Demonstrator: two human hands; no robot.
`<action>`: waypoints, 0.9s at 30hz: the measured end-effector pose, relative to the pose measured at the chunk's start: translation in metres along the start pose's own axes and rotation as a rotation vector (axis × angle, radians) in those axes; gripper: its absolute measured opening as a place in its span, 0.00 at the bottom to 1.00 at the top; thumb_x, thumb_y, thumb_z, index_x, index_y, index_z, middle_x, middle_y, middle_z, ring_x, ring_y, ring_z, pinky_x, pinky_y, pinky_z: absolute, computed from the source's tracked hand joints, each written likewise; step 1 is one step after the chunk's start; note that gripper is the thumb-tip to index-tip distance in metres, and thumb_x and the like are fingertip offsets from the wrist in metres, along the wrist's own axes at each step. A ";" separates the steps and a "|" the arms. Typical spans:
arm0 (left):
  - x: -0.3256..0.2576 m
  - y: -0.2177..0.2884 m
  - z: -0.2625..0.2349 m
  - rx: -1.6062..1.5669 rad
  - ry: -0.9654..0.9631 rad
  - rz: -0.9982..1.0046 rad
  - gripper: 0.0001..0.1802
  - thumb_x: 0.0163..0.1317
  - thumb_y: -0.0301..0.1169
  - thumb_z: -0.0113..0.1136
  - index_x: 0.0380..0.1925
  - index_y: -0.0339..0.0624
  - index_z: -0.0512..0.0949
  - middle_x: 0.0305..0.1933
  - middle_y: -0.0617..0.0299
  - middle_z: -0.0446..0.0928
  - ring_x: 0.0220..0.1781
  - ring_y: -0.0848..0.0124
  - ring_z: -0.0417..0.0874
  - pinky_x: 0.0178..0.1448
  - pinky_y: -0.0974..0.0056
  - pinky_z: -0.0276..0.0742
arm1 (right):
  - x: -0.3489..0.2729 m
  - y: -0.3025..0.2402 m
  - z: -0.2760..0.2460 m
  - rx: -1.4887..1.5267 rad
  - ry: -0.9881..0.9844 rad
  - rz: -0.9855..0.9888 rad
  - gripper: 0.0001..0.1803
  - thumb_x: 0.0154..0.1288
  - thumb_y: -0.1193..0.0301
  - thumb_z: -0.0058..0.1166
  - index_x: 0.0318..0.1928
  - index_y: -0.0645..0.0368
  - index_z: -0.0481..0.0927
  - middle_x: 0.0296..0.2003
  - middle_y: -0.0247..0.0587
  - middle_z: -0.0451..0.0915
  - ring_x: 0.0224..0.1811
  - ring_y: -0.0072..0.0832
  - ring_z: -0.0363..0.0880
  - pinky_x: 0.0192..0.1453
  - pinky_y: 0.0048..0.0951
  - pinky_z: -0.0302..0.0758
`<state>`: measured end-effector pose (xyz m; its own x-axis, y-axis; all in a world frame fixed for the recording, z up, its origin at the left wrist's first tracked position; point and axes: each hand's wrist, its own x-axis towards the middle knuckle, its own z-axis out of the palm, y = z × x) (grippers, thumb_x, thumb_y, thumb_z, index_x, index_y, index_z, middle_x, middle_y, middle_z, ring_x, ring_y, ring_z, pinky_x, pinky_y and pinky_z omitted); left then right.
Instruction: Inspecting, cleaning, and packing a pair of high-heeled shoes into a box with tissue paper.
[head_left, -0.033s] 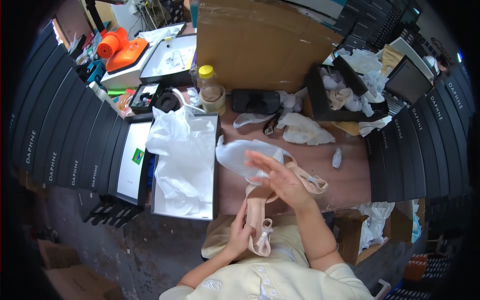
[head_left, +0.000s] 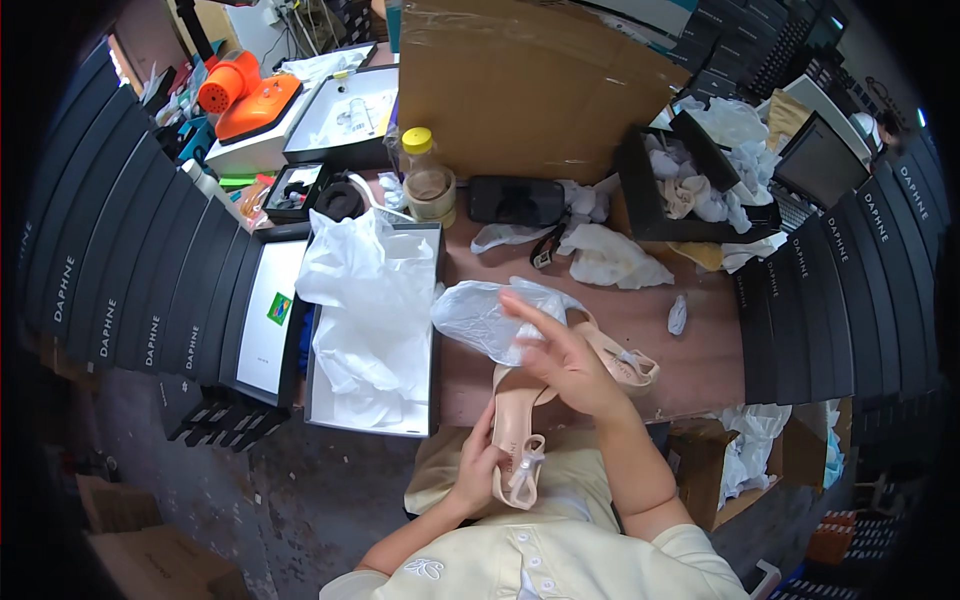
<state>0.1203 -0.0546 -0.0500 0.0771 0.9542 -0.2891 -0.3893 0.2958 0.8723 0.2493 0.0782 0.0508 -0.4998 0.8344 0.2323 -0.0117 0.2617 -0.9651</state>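
A beige sandal (head_left: 514, 420), with a small bow on its back strap, points away from me. My left hand (head_left: 480, 470) is closed around the side of its heel end. Crinkled whitish translucent wrap (head_left: 475, 318) covers the toe end. Over the wrap's right edge, my right hand (head_left: 572, 370) is open with fingers stretched out; whether it touches the wrap I cannot tell. Partly hidden behind that hand lies a second beige sandal (head_left: 630, 368) with a similar bow. Left of the sandals, an open dark-edged shoebox (head_left: 437, 300) holds white tissue paper (head_left: 365, 300).
Stacks of dark shoeboxes (head_left: 110, 260) flank the table on the left and more boxes (head_left: 830, 290) on the right. Farther back are a yellow-capped jar (head_left: 428, 185), a black phone (head_left: 515, 201), crumpled wrap (head_left: 615, 258) and a black box of stuffing (head_left: 700, 190). A large cardboard sheet (head_left: 530, 100) stands behind.
My right hand has turned slightly and its fingers have shifted a little to the right. The wrap over the sandal's toe looks more crinkled. My left hand keeps its hold.
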 end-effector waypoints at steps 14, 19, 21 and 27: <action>-0.012 -0.001 -0.024 -0.383 0.035 -0.116 0.41 0.44 0.25 0.38 0.65 0.34 0.50 0.58 0.46 0.65 0.46 0.57 0.78 0.41 0.51 0.81 | -0.019 0.049 -0.006 -0.778 -0.135 -0.242 0.17 0.48 0.74 0.59 0.43 0.54 0.79 0.44 0.38 0.77 0.49 0.38 0.73 0.51 0.35 0.71; -0.014 0.023 -0.023 0.172 0.047 -0.032 0.41 0.48 0.21 0.41 0.67 0.35 0.47 0.54 0.54 0.68 0.43 0.74 0.72 0.45 0.72 0.70 | -0.009 0.053 0.008 -0.930 -0.177 -0.213 0.15 0.47 0.73 0.60 0.37 0.57 0.71 0.35 0.40 0.70 0.38 0.39 0.72 0.39 0.36 0.71; -0.015 0.022 -0.025 0.102 0.053 -0.029 0.41 0.47 0.20 0.42 0.67 0.35 0.48 0.52 0.54 0.69 0.41 0.76 0.71 0.44 0.74 0.69 | -0.006 0.057 0.011 -0.967 -0.225 -0.209 0.14 0.47 0.74 0.59 0.35 0.57 0.71 0.33 0.40 0.69 0.38 0.39 0.73 0.37 0.36 0.71; -0.014 0.011 -0.032 0.053 0.056 -0.062 0.39 0.48 0.22 0.41 0.66 0.35 0.52 0.51 0.53 0.69 0.40 0.76 0.71 0.42 0.75 0.69 | -0.005 0.043 0.003 -0.859 -0.298 -0.111 0.12 0.47 0.74 0.60 0.31 0.59 0.71 0.32 0.40 0.69 0.33 0.39 0.73 0.36 0.36 0.70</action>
<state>0.0851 -0.0661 -0.0490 0.0475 0.9302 -0.3640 -0.3362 0.3581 0.8711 0.2482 0.0839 0.0073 -0.7385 0.6544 0.1625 0.5155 0.7033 -0.4896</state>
